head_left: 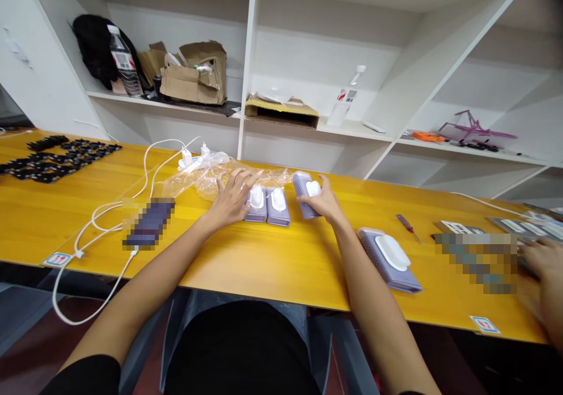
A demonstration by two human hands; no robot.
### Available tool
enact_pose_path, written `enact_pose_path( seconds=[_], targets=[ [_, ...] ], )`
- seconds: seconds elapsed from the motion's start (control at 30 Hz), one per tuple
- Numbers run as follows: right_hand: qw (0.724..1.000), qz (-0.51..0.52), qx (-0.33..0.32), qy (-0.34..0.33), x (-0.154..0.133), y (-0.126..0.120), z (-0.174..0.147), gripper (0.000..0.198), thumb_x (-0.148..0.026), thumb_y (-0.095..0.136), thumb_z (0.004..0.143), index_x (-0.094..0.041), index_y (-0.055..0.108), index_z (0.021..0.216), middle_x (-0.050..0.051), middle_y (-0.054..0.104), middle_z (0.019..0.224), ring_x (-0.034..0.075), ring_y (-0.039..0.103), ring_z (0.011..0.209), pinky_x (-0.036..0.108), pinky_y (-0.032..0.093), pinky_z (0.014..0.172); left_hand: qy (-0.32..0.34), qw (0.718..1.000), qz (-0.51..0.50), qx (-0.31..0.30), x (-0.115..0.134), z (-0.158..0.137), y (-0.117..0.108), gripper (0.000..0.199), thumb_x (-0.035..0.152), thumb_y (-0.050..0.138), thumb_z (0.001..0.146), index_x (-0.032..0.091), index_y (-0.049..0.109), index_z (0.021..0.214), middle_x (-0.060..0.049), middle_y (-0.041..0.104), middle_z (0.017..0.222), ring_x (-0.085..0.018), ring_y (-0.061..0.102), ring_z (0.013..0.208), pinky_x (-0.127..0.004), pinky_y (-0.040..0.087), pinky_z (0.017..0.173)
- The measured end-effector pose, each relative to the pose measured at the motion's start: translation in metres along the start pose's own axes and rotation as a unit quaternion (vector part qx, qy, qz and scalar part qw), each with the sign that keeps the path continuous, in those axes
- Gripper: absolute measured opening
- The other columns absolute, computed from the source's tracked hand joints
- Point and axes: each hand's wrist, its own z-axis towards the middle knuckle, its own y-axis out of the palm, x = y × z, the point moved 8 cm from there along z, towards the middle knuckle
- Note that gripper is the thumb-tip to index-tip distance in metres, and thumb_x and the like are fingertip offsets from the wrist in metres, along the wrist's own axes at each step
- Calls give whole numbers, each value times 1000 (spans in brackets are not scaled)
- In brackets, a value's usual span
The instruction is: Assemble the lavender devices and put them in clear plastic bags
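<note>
My right hand (325,200) grips a lilac box-shaped device (303,182) with a white raised oval piece on its face, holding it tilted above the table. My left hand (234,194) has its fingers spread beside a pair of similar lilac devices, at the edge of the left one (255,214). Whether the fingertips touch it I cannot tell. The right one of the pair (278,216) stands close against it. Another lilac device (390,260) lies nearer me, to the right of my right forearm.
Crumpled clear plastic (206,175) and a power strip with chargers (189,159) lie behind my left hand. A phone (149,223) on a white cable is at left, near black parts (57,160). A screwdriver (408,228) and a co-worker's hand (543,260) are at right. Shelves rise behind.
</note>
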Motion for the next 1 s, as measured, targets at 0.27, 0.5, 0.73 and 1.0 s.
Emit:
enact_pose_path(
  seconds=[0.27,0.5,0.73,1.0],
  targets=[
    [865,482,-49,-132,-66,-22,-30,118,-33,93,68,-49,26,163,0,68,130,29,82,106,57,65,101,-14,1000,3,-9,-3,0,3,100,13,60,84,22,22,175,-21,48,164,-40,36,158,-68,16,128],
    [810,563,-18,-165,-94,-16,-55,91,-32,93,71,-47,45,148,-4,70,126,26,82,109,58,63,110,-17,1000,6,-23,-1,-1,6,99,10,57,85,23,20,177,-21,46,166,-40,35,159,-68,14,129],
    [821,510,83,-241,-105,-1,-80,100,-42,95,75,-42,33,153,6,63,144,31,81,115,61,62,109,-20,999,12,-32,3,0,4,99,12,58,86,22,20,176,-22,46,166,-40,35,159,-70,15,127],
    [857,445,153,-209,-94,11,-85,106,-45,92,77,-38,23,157,11,58,146,30,76,120,58,59,115,-28,998,5,-49,11,0,9,95,14,59,89,21,21,176,-22,45,166,-41,34,160,-70,15,129]
  ],
)
